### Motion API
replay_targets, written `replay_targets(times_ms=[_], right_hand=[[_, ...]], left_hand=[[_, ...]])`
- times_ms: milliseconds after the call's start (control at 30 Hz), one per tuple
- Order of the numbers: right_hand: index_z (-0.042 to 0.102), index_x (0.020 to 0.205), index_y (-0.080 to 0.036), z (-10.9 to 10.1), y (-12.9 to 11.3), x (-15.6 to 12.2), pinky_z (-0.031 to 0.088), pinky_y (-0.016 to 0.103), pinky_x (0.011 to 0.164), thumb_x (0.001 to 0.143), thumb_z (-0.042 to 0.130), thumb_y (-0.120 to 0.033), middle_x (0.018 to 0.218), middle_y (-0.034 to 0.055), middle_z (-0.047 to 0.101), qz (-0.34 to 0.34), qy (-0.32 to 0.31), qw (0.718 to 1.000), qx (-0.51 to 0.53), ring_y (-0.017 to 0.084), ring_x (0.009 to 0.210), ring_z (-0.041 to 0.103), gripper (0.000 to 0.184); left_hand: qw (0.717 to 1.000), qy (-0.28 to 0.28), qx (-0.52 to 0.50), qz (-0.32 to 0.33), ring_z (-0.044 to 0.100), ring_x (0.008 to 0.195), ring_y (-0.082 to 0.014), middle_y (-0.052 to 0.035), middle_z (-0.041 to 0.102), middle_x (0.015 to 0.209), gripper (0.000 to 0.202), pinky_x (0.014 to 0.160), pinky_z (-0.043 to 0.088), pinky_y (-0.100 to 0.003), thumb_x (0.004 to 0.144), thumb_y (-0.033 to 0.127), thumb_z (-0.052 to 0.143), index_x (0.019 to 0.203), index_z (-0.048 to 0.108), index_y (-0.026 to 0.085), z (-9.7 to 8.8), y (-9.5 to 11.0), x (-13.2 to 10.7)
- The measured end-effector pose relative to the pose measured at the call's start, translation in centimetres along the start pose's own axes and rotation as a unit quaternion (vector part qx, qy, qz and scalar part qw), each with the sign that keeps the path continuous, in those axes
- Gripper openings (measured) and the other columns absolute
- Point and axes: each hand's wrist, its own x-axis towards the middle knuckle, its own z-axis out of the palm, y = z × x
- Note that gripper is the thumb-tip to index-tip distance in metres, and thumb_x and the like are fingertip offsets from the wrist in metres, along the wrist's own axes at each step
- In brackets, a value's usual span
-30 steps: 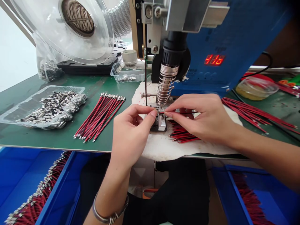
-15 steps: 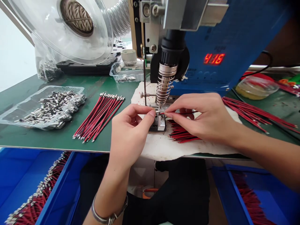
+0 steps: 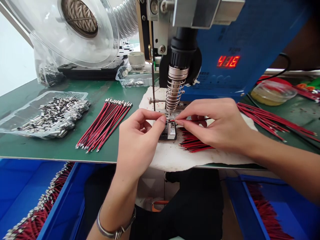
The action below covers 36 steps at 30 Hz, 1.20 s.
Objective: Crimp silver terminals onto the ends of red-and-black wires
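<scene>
My right hand (image 3: 217, 125) pinches a thin red and black wire (image 3: 207, 119) between thumb and forefinger, its end at the small metal fixture (image 3: 171, 131). Opposite it, my left hand (image 3: 142, 138) is closed at the fixture's left side, thumb and forefinger around a small metal connector mostly hidden by the fingertips. Directly above the fingertips stands the soldering tip with its coiled spring (image 3: 175, 88). A bundle of red and black wires (image 3: 196, 141) lies partly under my right hand on a white cloth (image 3: 172, 160).
Left on the green table (image 3: 105, 88) are wires with metal ends (image 3: 103, 125) and a clear tray (image 3: 15, 128) of metal connectors. The blue machine (image 3: 250, 40) shows red digits. More wires (image 3: 275, 121) lie right. Blue bins (image 3: 62, 206) sit below.
The view has shifted very slightly. Both hands keep the same pinch at the fixture, with no clear movement of the wire.
</scene>
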Motion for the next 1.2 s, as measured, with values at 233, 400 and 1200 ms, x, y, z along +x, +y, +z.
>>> replay_targets(times_ms=[233, 400, 1200], right_hand=[[0.072, 0.085, -0.026, 0.07, -0.04, 0.03, 0.047, 0.030, 0.053, 0.087, 0.066, -0.016, 0.078, -0.0017, 0.074, 0.000, -0.002, 1.000, -0.001, 0.013, 0.060, 0.060, 0.012], [0.072, 0.084, -0.025, 0.00, -0.18, 0.07, 0.047, 0.029, 0.053, 0.087, 0.065, -0.016, 0.078, -0.0014, 0.073, -0.011, -0.002, 1.000, 0.006, 0.013, 0.061, 0.060, 0.012], [0.072, 0.083, -0.024, -0.07, -0.15, 0.07, 0.047, 0.029, 0.053, 0.087, 0.065, -0.015, 0.078, -0.0006, 0.074, -0.017, 0.003, 1.000, 0.014, 0.013, 0.061, 0.061, 0.012]], left_hand=[[1.000, 0.002, 0.000, -0.004, 0.051, 0.057, -0.0113, -0.0019, 0.064, 0.070, 0.015, 0.048, 0.033, -0.023, 0.080, 0.033, 0.076, 0.079, 0.071, 0.019, 0.09, 0.12, 0.07], [1.000, -0.006, 0.002, -0.004, 0.052, 0.059, -0.0114, -0.0021, 0.065, 0.071, 0.015, 0.049, 0.035, -0.023, 0.080, 0.034, 0.077, 0.080, 0.072, 0.019, 0.04, 0.05, 0.13], [1.000, 0.002, -0.028, -0.013, 0.060, 0.069, -0.0139, -0.0039, 0.071, 0.083, 0.013, 0.056, 0.044, -0.023, 0.080, 0.031, 0.077, 0.080, 0.074, 0.019, -0.13, -0.13, -0.01]])
